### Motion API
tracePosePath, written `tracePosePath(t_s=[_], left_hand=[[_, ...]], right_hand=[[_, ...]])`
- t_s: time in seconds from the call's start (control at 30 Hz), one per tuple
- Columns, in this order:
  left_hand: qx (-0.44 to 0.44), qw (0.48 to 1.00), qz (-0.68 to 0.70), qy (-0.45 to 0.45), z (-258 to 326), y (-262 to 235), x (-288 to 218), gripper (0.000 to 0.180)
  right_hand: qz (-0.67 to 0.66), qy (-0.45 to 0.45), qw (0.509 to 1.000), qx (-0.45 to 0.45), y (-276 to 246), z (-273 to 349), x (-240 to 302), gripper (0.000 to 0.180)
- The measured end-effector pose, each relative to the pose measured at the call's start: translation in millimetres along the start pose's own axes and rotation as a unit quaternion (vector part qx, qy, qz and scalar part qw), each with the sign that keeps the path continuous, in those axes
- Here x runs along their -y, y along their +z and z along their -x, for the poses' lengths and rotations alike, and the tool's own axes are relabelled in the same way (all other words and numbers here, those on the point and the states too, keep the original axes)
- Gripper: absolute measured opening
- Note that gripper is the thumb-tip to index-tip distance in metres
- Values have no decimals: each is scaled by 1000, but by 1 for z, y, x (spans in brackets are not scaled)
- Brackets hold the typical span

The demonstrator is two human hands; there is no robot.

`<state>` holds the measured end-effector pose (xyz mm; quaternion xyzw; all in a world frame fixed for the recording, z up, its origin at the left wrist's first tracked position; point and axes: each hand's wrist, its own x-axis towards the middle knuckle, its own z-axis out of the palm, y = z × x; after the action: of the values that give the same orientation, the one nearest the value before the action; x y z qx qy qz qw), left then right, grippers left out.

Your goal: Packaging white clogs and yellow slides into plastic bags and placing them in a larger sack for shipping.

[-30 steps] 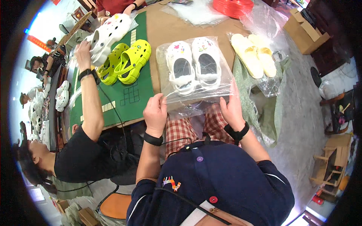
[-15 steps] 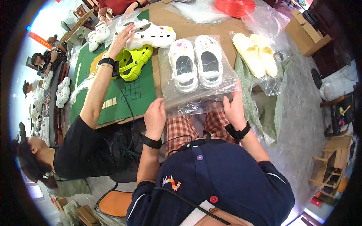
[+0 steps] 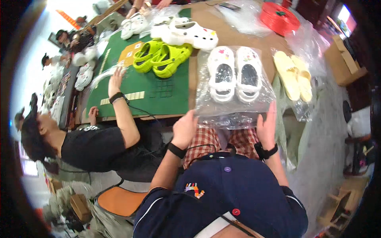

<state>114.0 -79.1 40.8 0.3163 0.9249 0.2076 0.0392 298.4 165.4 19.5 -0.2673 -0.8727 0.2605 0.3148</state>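
Brown covering is spread over the big table (image 3: 206,16) in this busy room, and at its near edge a pair of white clogs (image 3: 249,75) lies in a clear bag (image 3: 234,112). Their toes point away from the person and their heels point back, both long and straight, side by side. The left hand (image 3: 184,130) pinches the bag's near left corner. The right hand (image 3: 266,130) is by the right corner, thumb and fingers apart; I can't tell if it grips. Lime-green clogs (image 3: 170,61) sit left, yellow slippers (image 3: 286,75) right.

Charms (image 3: 222,51) on the 2 bagged white clogs (image 3: 222,74) seem too small to identify.
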Motion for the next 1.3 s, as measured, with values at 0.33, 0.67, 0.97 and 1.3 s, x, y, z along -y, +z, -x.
tracePosePath(t_s=[0.33,0.67,0.97,1.3], left_hand=[[-6,1000,11,12,2,4,-7,22],[11,999,-4,37,11,19,-3,20],[-20,998,15,51,3,8,-5,23],[-66,996,21,57,-9,6,-8,24]], right_hand=[[-23,-148,982,118,40,4,27,38],[44,-139,989,8,51,-37,25,64],[84,-169,982,4,38,-56,33,49],[28,-192,981,2,32,-67,33,36]])
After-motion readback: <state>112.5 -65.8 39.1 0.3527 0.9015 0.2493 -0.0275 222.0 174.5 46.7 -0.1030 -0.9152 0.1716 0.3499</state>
